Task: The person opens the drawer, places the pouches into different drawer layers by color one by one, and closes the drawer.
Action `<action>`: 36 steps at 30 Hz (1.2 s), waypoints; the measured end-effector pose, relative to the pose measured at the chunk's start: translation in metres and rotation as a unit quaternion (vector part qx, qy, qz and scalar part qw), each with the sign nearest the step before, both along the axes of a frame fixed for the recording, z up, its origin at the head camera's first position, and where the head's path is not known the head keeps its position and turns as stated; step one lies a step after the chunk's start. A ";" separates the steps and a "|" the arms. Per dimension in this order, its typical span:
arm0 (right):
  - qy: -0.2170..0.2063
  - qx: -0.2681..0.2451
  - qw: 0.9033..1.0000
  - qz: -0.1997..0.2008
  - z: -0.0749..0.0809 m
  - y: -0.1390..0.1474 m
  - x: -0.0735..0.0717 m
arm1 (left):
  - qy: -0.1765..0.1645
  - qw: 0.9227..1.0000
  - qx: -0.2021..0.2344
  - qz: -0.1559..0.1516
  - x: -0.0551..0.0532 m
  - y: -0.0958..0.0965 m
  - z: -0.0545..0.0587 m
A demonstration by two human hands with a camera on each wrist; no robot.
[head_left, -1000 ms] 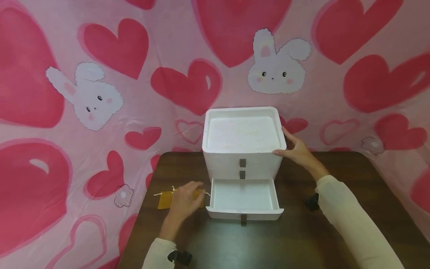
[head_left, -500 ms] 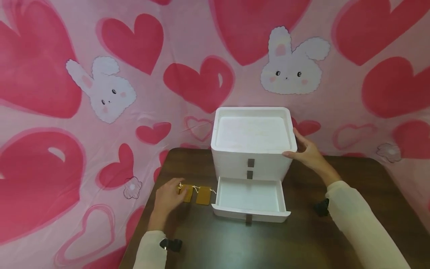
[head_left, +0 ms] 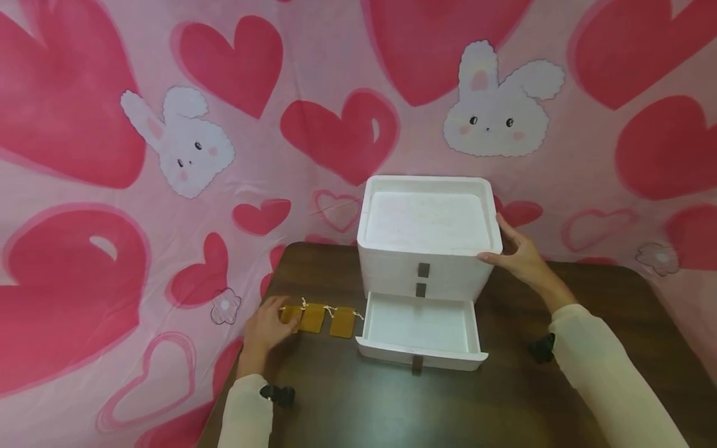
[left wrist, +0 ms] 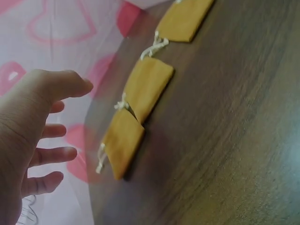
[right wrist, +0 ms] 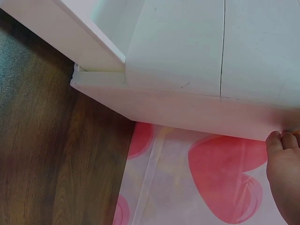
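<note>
Three mustard-yellow drawstring pouches with pale cords lie in a row on the table: a left pouch (head_left: pixel 290 318), a middle pouch (head_left: pixel 312 318) and a right pouch (head_left: pixel 342 322). My left hand (head_left: pixel 266 327) is at the leftmost one, covering part of it in the head view. The left wrist view shows that hand (left wrist: pixel 35 122) with its fingers spread and nothing held. To the right of the pouches stands a white drawer cabinet (head_left: pixel 386 272), its bottom drawer (head_left: pixel 392 354) pulled out with a bare inside. My right hand (head_left: pixel 525 262) touches the cabinet's upper right side, thumb at the front corner.
Dark brown wood makes up the tabletop (head_left: pixel 347 404). Behind it hangs a pink cloth (head_left: pixel 414 143) with hearts and rabbit faces. The cabinet's upper fronts are flush, with small dark pull tabs (head_left: pixel 423 270). The open drawer juts toward the front.
My left hand has moved left along the pouches, uncovering the right and middle ones. My right hand stays at the cabinet. The head view has shifted, so the scene sits farther right.
</note>
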State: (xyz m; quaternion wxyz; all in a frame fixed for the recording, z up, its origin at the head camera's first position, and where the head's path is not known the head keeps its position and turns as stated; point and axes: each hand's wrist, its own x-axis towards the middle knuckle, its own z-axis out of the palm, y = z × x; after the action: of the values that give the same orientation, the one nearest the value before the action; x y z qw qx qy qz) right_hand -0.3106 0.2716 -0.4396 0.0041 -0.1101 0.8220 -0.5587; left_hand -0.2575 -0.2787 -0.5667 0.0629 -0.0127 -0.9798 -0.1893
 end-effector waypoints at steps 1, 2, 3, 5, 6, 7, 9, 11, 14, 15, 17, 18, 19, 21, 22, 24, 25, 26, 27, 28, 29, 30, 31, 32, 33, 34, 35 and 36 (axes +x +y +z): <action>-0.001 0.002 1.000 0.000 0.000 0.001 0.000 | -0.008 1.000 -0.002 0.000 -0.001 -0.001 -0.001; -0.004 0.001 1.000 0.000 0.000 0.001 0.000 | -0.016 1.000 -0.003 0.000 -0.002 -0.002 -0.002; -0.007 0.003 1.000 -0.001 0.000 0.002 0.000 | -0.026 1.000 -0.004 0.001 -0.004 -0.003 -0.004; -0.012 0.010 1.000 -0.002 0.001 0.002 0.000 | -0.045 0.999 -0.006 0.002 -0.005 -0.005 -0.007; -0.013 0.010 1.000 -0.002 0.001 0.002 0.000 | -0.055 0.998 -0.005 0.003 -0.005 -0.006 -0.009; -0.015 0.010 1.000 -0.002 0.001 0.002 0.000 | -0.065 0.998 0.000 0.004 -0.005 -0.007 -0.011; -0.015 0.011 1.000 -0.001 0.001 0.001 -0.001 | -0.081 0.997 0.012 0.006 -0.005 -0.008 -0.016; -0.011 0.010 1.000 0.000 0.001 0.001 -0.001 | -0.090 0.995 0.032 0.005 -0.005 -0.010 -0.021; -0.002 0.012 1.000 0.002 0.001 0.001 -0.001 | -0.090 0.994 0.063 -0.004 -0.006 -0.012 -0.028; -0.002 0.014 1.000 0.002 0.001 0.001 -0.001 | -0.086 0.994 0.071 -0.009 -0.006 -0.013 -0.031; 0.001 0.018 1.000 0.001 0.001 0.001 0.000 | -0.078 0.993 0.085 -0.015 -0.007 -0.014 -0.035; 0.002 0.019 1.000 0.001 0.001 0.001 0.000 | -0.074 0.993 0.091 -0.018 -0.007 -0.015 -0.037; 0.002 0.021 1.000 0.000 0.002 0.001 0.001 | -0.069 0.993 0.095 -0.021 -0.007 -0.015 -0.038; 0.003 0.022 1.000 0.001 0.002 0.001 0.001 | -0.065 0.992 0.105 -0.022 -0.008 -0.016 -0.041; 0.003 0.020 1.000 0.002 0.002 0.001 0.001 | -0.064 0.992 0.110 -0.022 -0.008 -0.017 -0.042; 0.002 0.017 1.000 0.002 0.002 0.001 0.002 | -0.066 0.990 0.122 -0.021 -0.008 -0.017 -0.044; 0.001 0.016 1.000 0.002 0.002 0.001 0.002 | -0.069 0.989 0.127 -0.020 -0.009 -0.018 -0.045; 0.000 0.015 1.000 0.001 0.002 0.002 0.002 | -0.073 0.988 0.135 -0.018 -0.009 -0.018 -0.045; -0.002 0.015 1.000 0.001 0.003 0.002 0.002 | -0.077 0.987 0.143 -0.015 -0.009 -0.018 -0.045; -0.003 0.015 1.000 0.001 0.003 0.002 0.002 | -0.080 0.986 0.148 -0.014 -0.010 -0.018 -0.045; -0.003 0.016 1.000 0.001 0.003 0.002 0.003 | -0.083 0.984 0.155 -0.012 -0.010 -0.018 -0.045; -0.005 0.017 1.000 0.001 0.004 0.002 0.003 | -0.085 0.984 0.159 -0.010 -0.010 -0.018 -0.045; -0.007 0.018 1.000 0.001 0.004 0.002 0.003 | -0.087 0.983 0.164 -0.007 -0.010 -0.018 -0.044; -0.007 0.018 1.000 0.003 0.004 0.002 0.003 | -0.086 0.982 0.167 -0.005 -0.009 -0.018 -0.044; -0.008 0.019 1.000 0.003 0.004 0.002 0.003 | -0.083 0.982 0.169 -0.004 -0.009 -0.018 -0.044; -0.009 0.019 1.000 0.004 0.004 0.001 0.003 | -0.072 0.983 0.171 -0.006 -0.009 -0.018 -0.044; -0.009 0.019 1.000 0.004 0.004 0.001 0.003 | -0.061 0.982 0.176 -0.004 -0.009 -0.018 -0.045; -0.010 0.019 1.000 0.005 0.004 0.001 0.003 | -0.046 0.983 0.179 -0.006 -0.009 -0.018 -0.046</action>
State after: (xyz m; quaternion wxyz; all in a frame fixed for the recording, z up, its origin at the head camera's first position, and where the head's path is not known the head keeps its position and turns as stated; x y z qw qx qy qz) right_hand -0.3078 0.2728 -0.4361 0.0167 -0.1084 0.8318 -0.5441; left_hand -0.2663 -0.2972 -0.6129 0.0182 0.0014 -0.9319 -0.3623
